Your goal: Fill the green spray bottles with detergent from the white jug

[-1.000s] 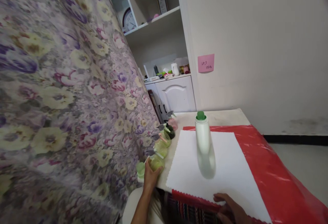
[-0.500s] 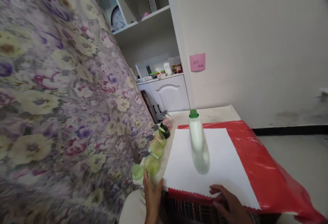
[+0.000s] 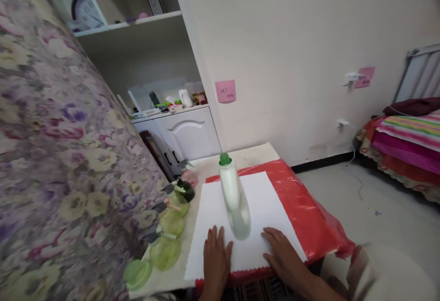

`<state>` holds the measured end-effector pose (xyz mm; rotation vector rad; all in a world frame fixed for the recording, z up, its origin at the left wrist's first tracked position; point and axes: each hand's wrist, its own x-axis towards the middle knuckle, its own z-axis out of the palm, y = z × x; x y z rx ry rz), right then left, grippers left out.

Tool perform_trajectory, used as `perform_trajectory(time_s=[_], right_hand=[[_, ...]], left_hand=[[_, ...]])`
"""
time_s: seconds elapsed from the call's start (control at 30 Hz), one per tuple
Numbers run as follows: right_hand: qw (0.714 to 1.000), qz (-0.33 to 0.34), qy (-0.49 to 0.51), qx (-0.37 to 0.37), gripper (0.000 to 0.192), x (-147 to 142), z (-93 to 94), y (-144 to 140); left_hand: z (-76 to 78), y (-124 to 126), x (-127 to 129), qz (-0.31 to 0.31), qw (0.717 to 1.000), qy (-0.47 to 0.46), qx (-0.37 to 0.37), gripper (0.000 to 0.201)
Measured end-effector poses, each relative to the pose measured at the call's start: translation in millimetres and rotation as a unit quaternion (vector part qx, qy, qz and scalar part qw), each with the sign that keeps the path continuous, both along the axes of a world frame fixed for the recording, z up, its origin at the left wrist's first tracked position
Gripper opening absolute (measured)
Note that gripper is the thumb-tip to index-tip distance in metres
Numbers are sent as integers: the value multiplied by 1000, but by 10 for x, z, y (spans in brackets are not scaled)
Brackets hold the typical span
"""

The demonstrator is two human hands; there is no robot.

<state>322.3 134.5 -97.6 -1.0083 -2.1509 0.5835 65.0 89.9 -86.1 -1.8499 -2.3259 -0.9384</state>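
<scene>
Both grips (image 3: 215,257) (image 3: 283,257) flat on white sheet (image 3: 264,200)

Just beyond the fingers (image 3: 220,239) stands a white bottle (image 3: 235,204) with a green cap (image 3: 224,158), on a white sheet (image 3: 240,218) over red plastic (image 3: 302,209). Left of them, pale green bottles (image 3: 165,250); floral purple fabric (image 3: 51,154).

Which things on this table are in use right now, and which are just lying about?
In use:
left hand, flat on the white sheet
right hand, flat on the same sheet
white bottle with green cap, upright between the hands

Lying about:
green spray bottles along the table's left edge
green lid
red plastic cover under the sheet
</scene>
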Motion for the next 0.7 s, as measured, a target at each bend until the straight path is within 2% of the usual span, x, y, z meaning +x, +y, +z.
perform_trajectory(time_s=[0.1, 0.33, 0.5, 0.7], right_hand=[[998, -2, -54, 27, 47, 7, -89, 6], [996, -4, -67, 64, 48, 22, -15, -11], [992, -23, -74, 102, 48, 78, -140, -50], [991, -54, -76, 96, 51, 176, -245, -186]], left_hand=[[-33, -16, -15, -2, 997, 71, -29, 49], [-91, -197, -80, 4, 989, 144, -28, 50], [-124, -295, -143, 17, 975, 219, -44, 49], [-214, -372, -225, 26, 965, 255, -61, 51]])
